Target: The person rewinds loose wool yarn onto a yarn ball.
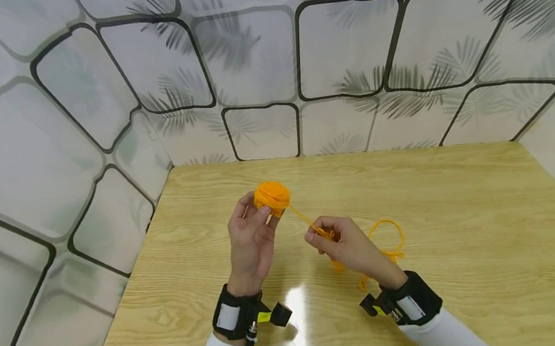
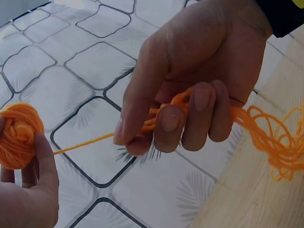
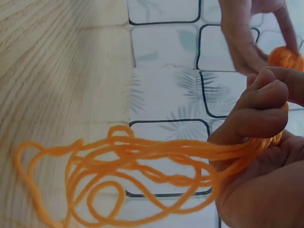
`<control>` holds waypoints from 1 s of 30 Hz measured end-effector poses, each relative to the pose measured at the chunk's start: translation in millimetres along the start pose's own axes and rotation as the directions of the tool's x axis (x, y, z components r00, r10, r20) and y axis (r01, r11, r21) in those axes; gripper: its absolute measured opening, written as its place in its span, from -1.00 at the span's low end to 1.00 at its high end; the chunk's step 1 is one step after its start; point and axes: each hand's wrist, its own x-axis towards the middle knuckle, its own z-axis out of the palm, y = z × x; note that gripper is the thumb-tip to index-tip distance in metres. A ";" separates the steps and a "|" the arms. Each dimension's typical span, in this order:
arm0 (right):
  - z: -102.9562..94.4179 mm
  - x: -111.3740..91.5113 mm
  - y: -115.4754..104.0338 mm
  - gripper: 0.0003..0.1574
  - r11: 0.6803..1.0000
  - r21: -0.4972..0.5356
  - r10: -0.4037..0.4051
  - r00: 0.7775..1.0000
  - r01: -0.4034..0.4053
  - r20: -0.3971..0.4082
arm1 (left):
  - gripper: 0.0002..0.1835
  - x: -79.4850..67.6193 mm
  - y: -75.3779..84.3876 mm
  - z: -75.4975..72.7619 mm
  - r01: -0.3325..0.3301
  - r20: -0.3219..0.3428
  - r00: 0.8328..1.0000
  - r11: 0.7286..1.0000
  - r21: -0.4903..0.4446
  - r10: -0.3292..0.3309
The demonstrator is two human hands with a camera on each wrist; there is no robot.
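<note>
An orange ball of yarn [image 1: 272, 195] is gripped by my left hand [image 1: 253, 243], thumb on its near side and fingers behind. From the ball a taut strand [image 2: 85, 144] runs across to my right hand [image 1: 346, 244]. The right fingers [image 2: 169, 126] curl round a loose bundle of the same yarn, the strand pinched between thumb and forefinger. Below that hand, loops of slack yarn [image 3: 142, 156] trail down toward the table. Part of the bundle is hidden inside the right palm.
A wooden table [image 1: 465, 221] lies beneath both hands. Beside the right wrist, a loose yarn loop [image 1: 400, 233] shows over the tabletop. Light panels with dark outlines and leaf prints [image 1: 350, 47] stand behind the table and at its left. Both wrists wear black straps with cameras.
</note>
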 end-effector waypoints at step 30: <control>-13.5 -47.5 -36.5 -0.85 0.983 -0.085 -0.169 0.984 0.163 -0.062 | -0.62 1.6 -16.3 -12.8 -0.183 -0.065 0.945 0.683 0.707 0.320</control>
